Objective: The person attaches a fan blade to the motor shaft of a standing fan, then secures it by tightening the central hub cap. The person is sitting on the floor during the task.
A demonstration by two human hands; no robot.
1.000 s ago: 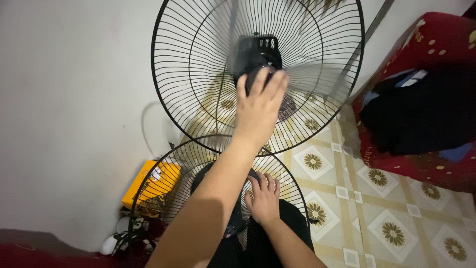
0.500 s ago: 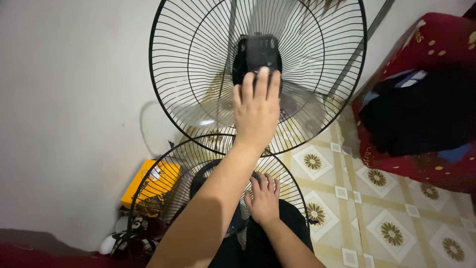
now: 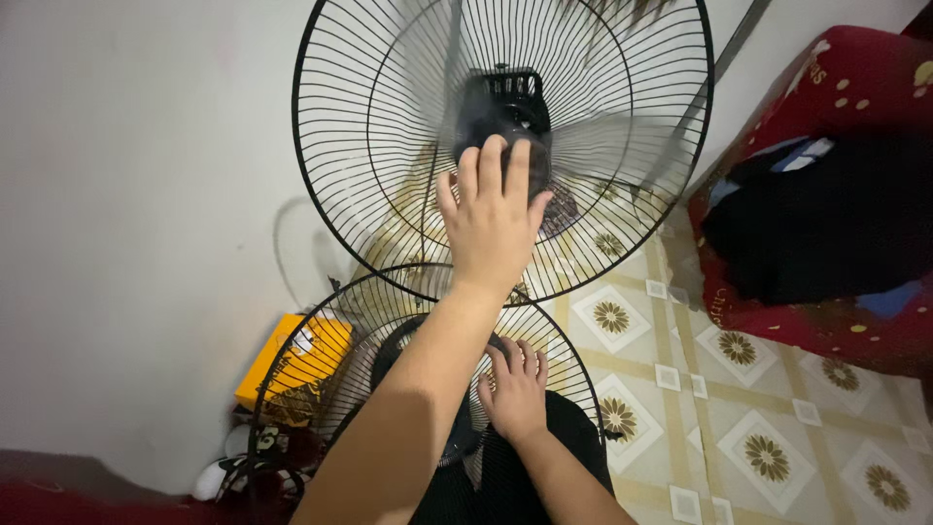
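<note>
A white wall (image 3: 117, 214) is seen on the left, and a tiled floor (image 3: 777, 428) with brown flower patterns on the right. A red spotted cushion (image 3: 855, 107), with dark cloth laid on it, is found at the far right.

A large black wire fan guard (image 3: 389, 117) is seen at the far middle, standing upright, with a black motor housing (image 3: 505, 97) at its centre and blurred pale blades (image 3: 622, 146) behind the wires. A second black wire guard (image 3: 321, 389) is found nearer, low and left of middle, just below the first one and overlapping its rim.

A yellow box (image 3: 292, 360) is seen on the floor by the wall, behind the near guard's wires.

The left hand (image 3: 494, 226) is stretched up to the far guard's middle, fingers straight and slightly spread, laid flat against the hub just below the motor housing; its grip is wide and nothing is clasped. The right hand (image 3: 515, 394) is rested palm down on the near guard's centre, fingers spread, its grip wide as well.
</note>
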